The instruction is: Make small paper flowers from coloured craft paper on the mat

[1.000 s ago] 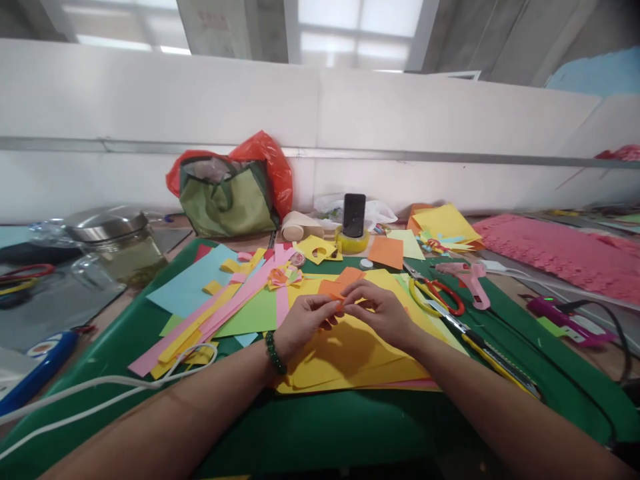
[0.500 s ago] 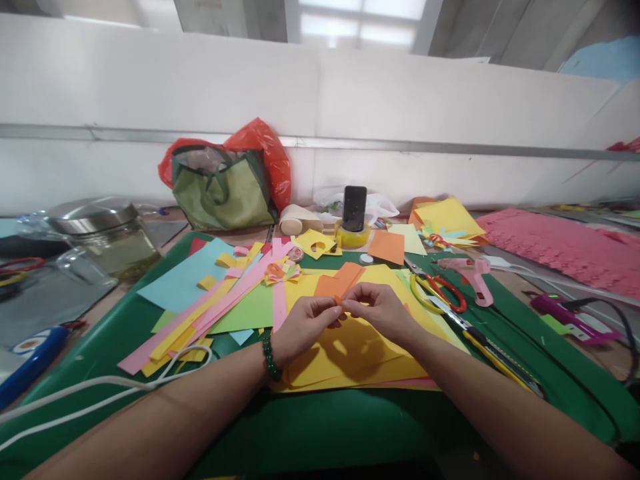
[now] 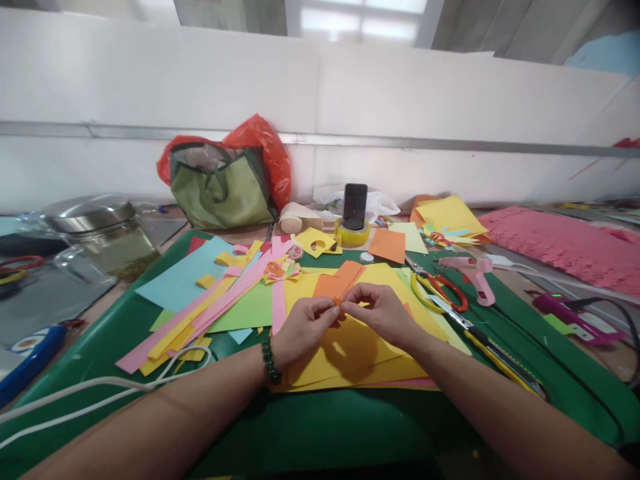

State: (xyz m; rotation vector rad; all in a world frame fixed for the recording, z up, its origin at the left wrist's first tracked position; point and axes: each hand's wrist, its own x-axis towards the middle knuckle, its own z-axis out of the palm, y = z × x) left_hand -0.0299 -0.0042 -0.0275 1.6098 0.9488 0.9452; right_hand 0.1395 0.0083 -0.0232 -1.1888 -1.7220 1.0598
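A small orange paper piece [image 3: 339,302] is pinched between the fingertips of both hands, above yellow sheets [image 3: 350,363]. My left hand [image 3: 307,328], with a green bead bracelet at the wrist, grips it from the left. From the right, my right hand [image 3: 379,312] holds it between thumb and forefinger. Just behind the fingers lie orange strips [image 3: 349,275] on the yellow paper. A paper flower [image 3: 281,269] in orange, yellow and pink rests to the left of them. Part of the held piece is hidden by the fingers.
Pink and yellow strips [image 3: 215,310] lie left on the green mat [image 3: 320,427]. Scissors [image 3: 440,293], a cutter [image 3: 505,363] and a pink glue gun [image 3: 473,273] are on the right. A phone [image 3: 355,207] stands behind; a glass jar [image 3: 107,233] sits far left.
Both hands stay at nearly the same place, with the fingertips still together on the orange piece. The view has shifted very slightly.
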